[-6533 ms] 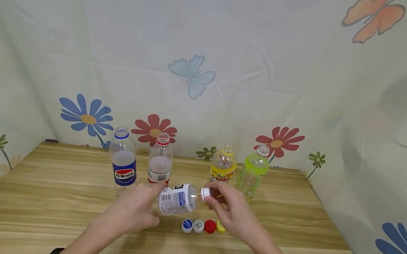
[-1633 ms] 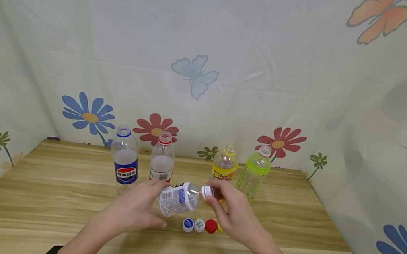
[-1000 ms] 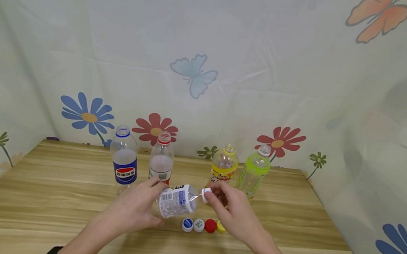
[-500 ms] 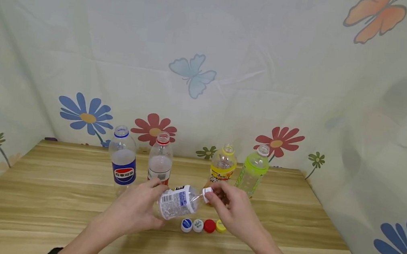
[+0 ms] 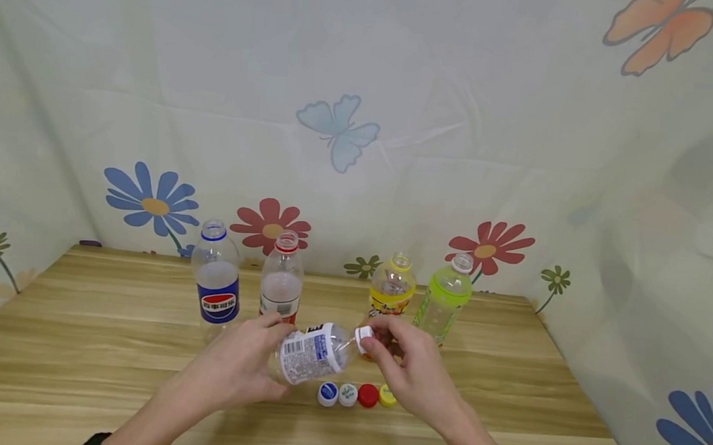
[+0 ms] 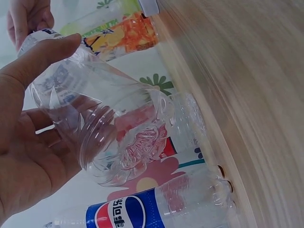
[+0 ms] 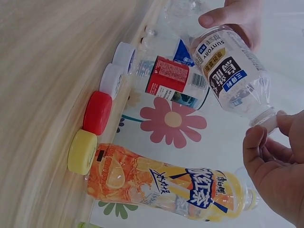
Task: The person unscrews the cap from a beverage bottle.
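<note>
My left hand point(image 5: 242, 364) grips the body of a clear plastic bottle point(image 5: 309, 353), tilted on its side above the table with the neck to the right. A white label with a barcode wraps it; black lettering shows on it in the right wrist view. My right hand point(image 5: 410, 368) pinches the white bottle cap point(image 5: 362, 338) at the neck between thumb and fingers. In the left wrist view the ribbed base of the bottle point(image 6: 137, 147) faces the camera. How tightly the cap sits cannot be told.
Behind stand uncapped bottles: one blue-labelled point(image 5: 218, 302), one red-ringed point(image 5: 281, 290), one yellow point(image 5: 391, 296), one green point(image 5: 445, 304). Below my hands lie a blue-topped cap point(image 5: 328, 394), a white cap point(image 5: 348, 395), a red cap point(image 5: 368, 396) and a yellow cap point(image 5: 387, 395) in a row.
Both hands keep the bottle and cap in about the same place. My right fingers have shifted around the cap, and the bottle's tilt has varied slightly.
</note>
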Demonstrator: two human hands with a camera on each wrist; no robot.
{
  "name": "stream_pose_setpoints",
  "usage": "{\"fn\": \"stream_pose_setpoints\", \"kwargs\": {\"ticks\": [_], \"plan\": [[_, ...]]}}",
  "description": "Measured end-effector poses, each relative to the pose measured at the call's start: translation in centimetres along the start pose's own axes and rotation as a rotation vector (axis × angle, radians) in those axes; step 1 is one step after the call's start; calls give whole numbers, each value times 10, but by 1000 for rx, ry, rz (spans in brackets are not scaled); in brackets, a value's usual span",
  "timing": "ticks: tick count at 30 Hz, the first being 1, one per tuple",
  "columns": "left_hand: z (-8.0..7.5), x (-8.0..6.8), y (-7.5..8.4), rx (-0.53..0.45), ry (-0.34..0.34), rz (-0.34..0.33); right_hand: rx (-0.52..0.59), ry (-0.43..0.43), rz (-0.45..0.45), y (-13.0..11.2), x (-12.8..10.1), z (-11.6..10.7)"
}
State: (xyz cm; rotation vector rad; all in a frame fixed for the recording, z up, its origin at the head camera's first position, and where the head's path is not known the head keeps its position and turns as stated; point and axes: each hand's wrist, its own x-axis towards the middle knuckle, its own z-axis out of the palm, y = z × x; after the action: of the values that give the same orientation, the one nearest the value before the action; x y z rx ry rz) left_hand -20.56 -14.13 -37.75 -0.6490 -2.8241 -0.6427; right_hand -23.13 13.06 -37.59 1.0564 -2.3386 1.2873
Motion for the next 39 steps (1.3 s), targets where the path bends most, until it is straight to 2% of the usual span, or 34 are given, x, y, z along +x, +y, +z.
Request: {"fn": "stream_pose_setpoints", "kwargs": {"ticks": [20,39], "plan": [[2,2,-2,-52,-32,-40,-23,-39,-49,0,1,-1],[3,3,-4,-38,-46,-56,2,-54,-75,1,1,-1]]}}
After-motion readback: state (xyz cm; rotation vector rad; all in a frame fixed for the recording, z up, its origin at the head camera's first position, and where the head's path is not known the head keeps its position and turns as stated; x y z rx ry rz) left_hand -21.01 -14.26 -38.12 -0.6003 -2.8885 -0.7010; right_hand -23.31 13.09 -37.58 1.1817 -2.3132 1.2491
